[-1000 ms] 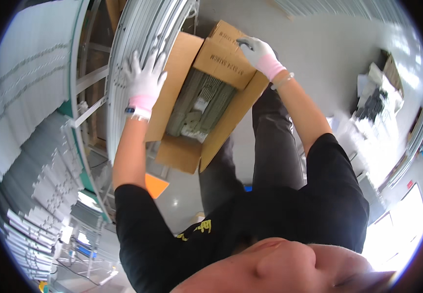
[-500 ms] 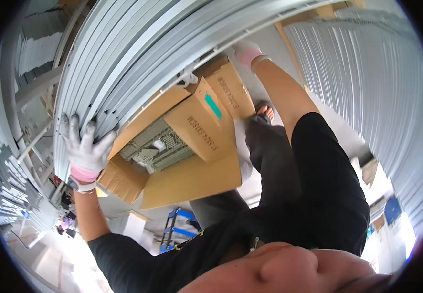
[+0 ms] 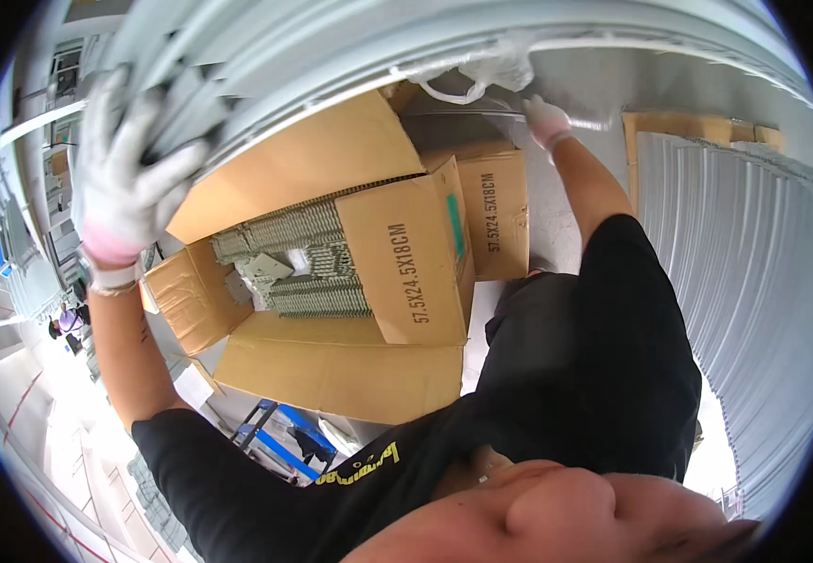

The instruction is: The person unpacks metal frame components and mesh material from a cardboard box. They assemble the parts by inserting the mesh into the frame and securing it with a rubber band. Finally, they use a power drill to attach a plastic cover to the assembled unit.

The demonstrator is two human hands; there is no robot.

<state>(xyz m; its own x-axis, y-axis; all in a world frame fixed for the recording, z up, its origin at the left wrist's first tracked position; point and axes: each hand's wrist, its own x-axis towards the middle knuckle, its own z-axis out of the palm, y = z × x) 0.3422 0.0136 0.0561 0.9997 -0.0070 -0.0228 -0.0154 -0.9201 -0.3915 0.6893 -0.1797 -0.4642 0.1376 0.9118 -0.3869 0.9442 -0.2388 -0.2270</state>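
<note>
My left hand [image 3: 134, 174], in a white glove with a pink cuff, has its fingers spread against long grey metal strips [image 3: 275, 56] at the top left. My right hand [image 3: 547, 124], gloved too, reaches out beyond the boxes. Its fingers look closed by a thin pale strip-like thing, whose kind I cannot make out. Clear plastic wrap [image 3: 491, 70] hangs from the rack edge close to that hand. Below the strips stands an open cardboard box [image 3: 331, 375], holding rows of small grey-green parts [image 3: 322, 300] and a few loose pieces.
A second cardboard box [image 3: 493, 216] stands against the open one, on its right. More long grey strips [image 3: 707, 244] are stacked on the right. A blue and black frame [image 3: 284, 441] is near my left elbow. Another person [image 3: 69, 321] is far off at the left.
My view has swung, so the boxes appear turned and the strips higher. My left hand remains at the strips. My right hand now shows farther right, out from behind the rack edge.
</note>
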